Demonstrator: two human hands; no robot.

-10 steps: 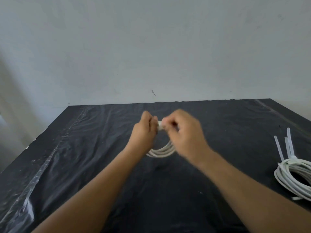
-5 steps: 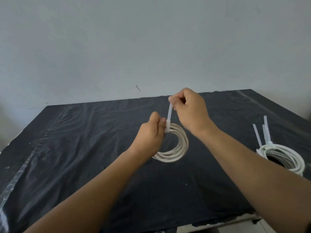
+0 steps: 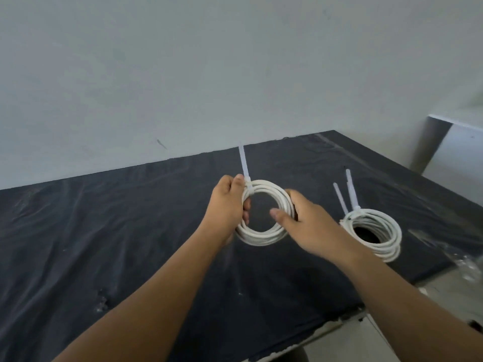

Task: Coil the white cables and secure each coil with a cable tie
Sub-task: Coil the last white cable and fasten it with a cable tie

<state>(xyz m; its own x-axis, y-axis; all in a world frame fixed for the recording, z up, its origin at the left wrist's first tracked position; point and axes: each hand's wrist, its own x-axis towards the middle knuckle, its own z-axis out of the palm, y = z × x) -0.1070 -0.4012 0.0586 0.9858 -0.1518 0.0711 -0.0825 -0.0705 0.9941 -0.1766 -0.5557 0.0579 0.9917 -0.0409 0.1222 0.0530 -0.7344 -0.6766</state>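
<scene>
A white cable coil (image 3: 264, 235) is held upright above the black table (image 3: 130, 231). My left hand (image 3: 227, 207) grips its left side, just below a translucent cable tie (image 3: 244, 167) whose tail sticks straight up. My right hand (image 3: 305, 226) holds the coil's right side, thumb inside the ring and fingers behind it. A second white coil (image 3: 376, 235) lies flat on the table to the right, with two cable tie tails (image 3: 350, 192) pointing up from its far edge.
The table is covered in black plastic sheeting and stands against a pale wall (image 3: 209, 74). Its front edge (image 3: 326, 330) runs bottom right. A crumpled clear plastic bag (image 3: 467, 267) lies at the right edge. A white ledge (image 3: 460, 147) stands further right.
My right hand has let go of the tie's tail and dropped to the coil's right side. The view has swung right, bringing the second coil further into frame.
</scene>
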